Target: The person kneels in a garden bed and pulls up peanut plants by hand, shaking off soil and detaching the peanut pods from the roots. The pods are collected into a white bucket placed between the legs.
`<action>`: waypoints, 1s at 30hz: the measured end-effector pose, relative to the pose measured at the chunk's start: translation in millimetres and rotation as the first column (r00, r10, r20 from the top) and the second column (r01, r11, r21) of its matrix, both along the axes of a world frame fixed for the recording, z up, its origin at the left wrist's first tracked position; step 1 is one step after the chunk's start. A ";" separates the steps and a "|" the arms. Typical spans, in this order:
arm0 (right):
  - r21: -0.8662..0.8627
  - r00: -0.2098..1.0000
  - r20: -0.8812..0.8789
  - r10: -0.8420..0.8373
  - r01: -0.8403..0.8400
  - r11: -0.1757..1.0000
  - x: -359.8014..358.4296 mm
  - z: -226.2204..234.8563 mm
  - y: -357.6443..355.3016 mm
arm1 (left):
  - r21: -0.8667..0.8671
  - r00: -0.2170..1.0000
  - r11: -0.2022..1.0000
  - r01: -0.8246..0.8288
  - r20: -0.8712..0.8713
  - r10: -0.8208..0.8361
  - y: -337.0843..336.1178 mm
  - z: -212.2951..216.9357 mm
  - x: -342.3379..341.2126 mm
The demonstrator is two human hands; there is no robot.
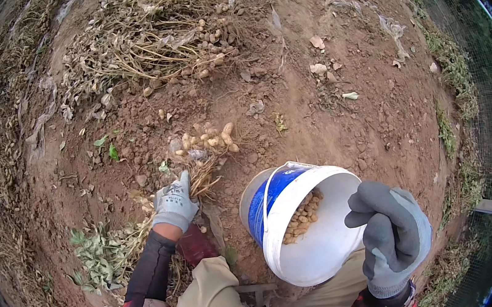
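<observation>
My left hand (175,203), in a grey-white glove, grips the stems of a pulled peanut plant (202,178) low over the soil. A cluster of pale peanuts (210,139) hangs on its roots, just beyond the glove. Its leafy top (107,252) spreads on the ground left of my forearm. A white bucket (323,267) with a blue band leans on its side by my legs, mouth turned to the right. Loose peanuts (304,217) lie inside it. My right hand (390,237), also gloved, is raised at the bucket's rim with its fingers curled in; anything inside them is hidden.
A heap of uprooted peanut plants (150,35) with pods lies at the far left. Scraps of plastic film (395,34) and dry leaves (319,69) dot the brown soil. Netting (475,55) and weeds run along the right side.
</observation>
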State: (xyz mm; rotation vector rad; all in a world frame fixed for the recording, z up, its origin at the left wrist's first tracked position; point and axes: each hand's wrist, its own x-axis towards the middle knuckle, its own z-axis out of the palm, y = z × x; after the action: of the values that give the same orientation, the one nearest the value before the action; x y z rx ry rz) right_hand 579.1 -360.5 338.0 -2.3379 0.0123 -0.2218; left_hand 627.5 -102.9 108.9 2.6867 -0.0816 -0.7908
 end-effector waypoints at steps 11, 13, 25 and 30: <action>0.006 1.000 0.009 -0.024 0.024 1.000 0.0 -2.9 10.3 | 0.328 0.968 0.938 0.113 0.178 -0.179 4.9 4.4 -2.2; -0.061 0.999 0.012 0.052 -0.052 0.997 1.8 -2.2 9.0 | 0.401 0.964 0.912 0.092 0.194 -0.183 2.9 -27.8 -9.6; -0.211 0.980 0.057 0.191 -0.176 0.962 4.1 -0.8 10.6 | -0.056 0.952 0.991 0.120 -0.277 -0.131 6.1 -37.3 27.0; -0.231 0.983 0.034 0.179 -0.166 0.959 6.1 0.4 14.1 | 0.038 0.920 0.991 0.127 -0.378 -0.104 -15.7 -30.5 39.1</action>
State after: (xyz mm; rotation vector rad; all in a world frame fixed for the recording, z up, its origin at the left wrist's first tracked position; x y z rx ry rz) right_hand 585.2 -346.4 338.3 -2.5426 -0.2561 -0.2094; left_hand 666.6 -118.6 78.4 2.5516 -0.1249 -1.3507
